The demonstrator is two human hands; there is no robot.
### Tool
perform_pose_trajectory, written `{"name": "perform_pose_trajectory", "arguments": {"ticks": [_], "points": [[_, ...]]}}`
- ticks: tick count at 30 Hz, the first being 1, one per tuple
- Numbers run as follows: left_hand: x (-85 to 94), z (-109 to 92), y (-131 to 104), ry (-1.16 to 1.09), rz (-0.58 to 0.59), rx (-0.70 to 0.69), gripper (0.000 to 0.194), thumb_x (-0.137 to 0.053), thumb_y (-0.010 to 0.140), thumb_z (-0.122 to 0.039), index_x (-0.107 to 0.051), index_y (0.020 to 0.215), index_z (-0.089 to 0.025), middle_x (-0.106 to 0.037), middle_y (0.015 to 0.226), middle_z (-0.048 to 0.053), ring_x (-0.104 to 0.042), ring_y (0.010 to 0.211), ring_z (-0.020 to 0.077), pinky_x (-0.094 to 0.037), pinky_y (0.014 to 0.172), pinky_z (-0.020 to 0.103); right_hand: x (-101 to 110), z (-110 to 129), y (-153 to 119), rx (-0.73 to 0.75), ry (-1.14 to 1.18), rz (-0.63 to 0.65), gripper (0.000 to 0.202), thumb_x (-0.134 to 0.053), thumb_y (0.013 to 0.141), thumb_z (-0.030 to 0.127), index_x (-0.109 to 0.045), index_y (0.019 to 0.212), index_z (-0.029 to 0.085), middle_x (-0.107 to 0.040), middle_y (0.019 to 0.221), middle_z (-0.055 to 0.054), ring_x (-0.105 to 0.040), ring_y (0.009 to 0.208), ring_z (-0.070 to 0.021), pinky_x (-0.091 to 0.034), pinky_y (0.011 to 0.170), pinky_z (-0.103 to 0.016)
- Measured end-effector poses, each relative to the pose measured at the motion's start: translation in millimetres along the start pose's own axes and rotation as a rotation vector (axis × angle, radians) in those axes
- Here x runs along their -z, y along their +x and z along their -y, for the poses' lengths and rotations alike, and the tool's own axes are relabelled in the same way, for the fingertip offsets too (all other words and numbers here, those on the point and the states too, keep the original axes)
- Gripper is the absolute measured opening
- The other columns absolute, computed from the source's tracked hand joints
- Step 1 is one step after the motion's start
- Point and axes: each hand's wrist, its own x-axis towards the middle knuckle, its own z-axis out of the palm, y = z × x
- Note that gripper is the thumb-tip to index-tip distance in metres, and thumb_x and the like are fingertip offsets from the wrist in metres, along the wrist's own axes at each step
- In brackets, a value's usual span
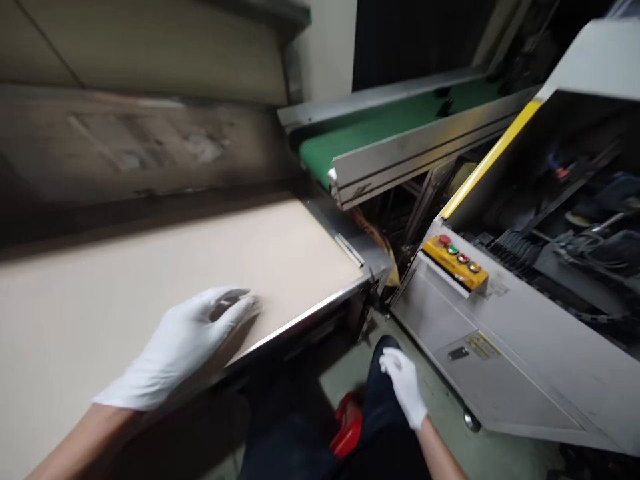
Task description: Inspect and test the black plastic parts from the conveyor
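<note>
Curled in a loose C on the left hand [185, 343] in its white cloth glove, with thumb and fingers parted around a dark brown patch; cannot tell whether pinching something small or only shading a gap. Directly below and around these fingers, the long, flat, beige-topped counter [300, 247]; contact too blurred to confirm. Runs lengthwise from left of the wrist to an end ahead-right of the fingertips, with a bright metal front edge [300, 319] just beside them. Lies nearer to them than to the white-gloved right hand [404, 385], bent-fingered over a dark trouser leg [375, 400]; grip there unreadable. Farther ahead-right, small black shapes [444, 103], indistinct, on a green conveyor belt [370, 130]. Cut off leftward: the counter's far end.
</note>
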Motion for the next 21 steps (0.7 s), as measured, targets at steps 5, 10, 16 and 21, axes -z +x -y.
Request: {"name": "perform_pose_trajectory", "arguments": {"ticks": [5,10,16,21], "points": [[-22.1,-13,92,0.142,0.147,-0.142,0.039,-0.053,0.082,-0.063,-0.075,0.088,-0.031,-0.084,0.105,0.001,-0.077,0.104,0.0305,-0.055,0.096,0.037,55,9,13,-0.017,0.015,-0.033,0.048,-0.077,0.071,0.056,-0.080,0.096,0.015,-0.079,0.079,-0.011,-0.073,0.070,-0.0267,-0.062,0.073,-0.040],[-40.4,-18,120,0.284,0.052,-0.090,0.040,-0.048,0.088,-0.062,-0.072,0.085,-0.030,-0.083,0.093,0.005,-0.077,0.089,0.0343,-0.055,0.077,0.038,94,108,35,0.194,-0.312,-0.058,0.046,-0.069,0.081,0.055,-0.082,0.102,0.017,-0.082,0.088,-0.012,-0.077,0.079,-0.0280,-0.063,0.079,-0.040],[-40.4,-9,116,0.025,0.029,-0.058,0.041,-0.051,0.082,-0.070,-0.070,0.069,-0.036,-0.082,0.088,-0.002,-0.077,0.093,0.0350,-0.056,0.082,0.041,68,267,60,0.783,-0.640,0.037,0.025,-0.062,0.095,0.033,-0.083,0.102,0.023,-0.084,0.103,-0.007,-0.080,0.092,-0.0238,-0.063,0.092,-0.037],[-39.6,0,110,-0.098,0.055,0.008,0.047,-0.046,0.077,-0.076,-0.074,0.067,-0.040,-0.081,0.085,-0.004,-0.078,0.096,0.0349,-0.060,0.083,0.042,8,432,145,1.256,-0.777,-0.267,0.026,-0.058,0.098,0.025,-0.081,0.098,0.014,-0.083,0.108,-0.007,-0.080,0.101,-0.0207,-0.058,0.100,-0.035]]}}
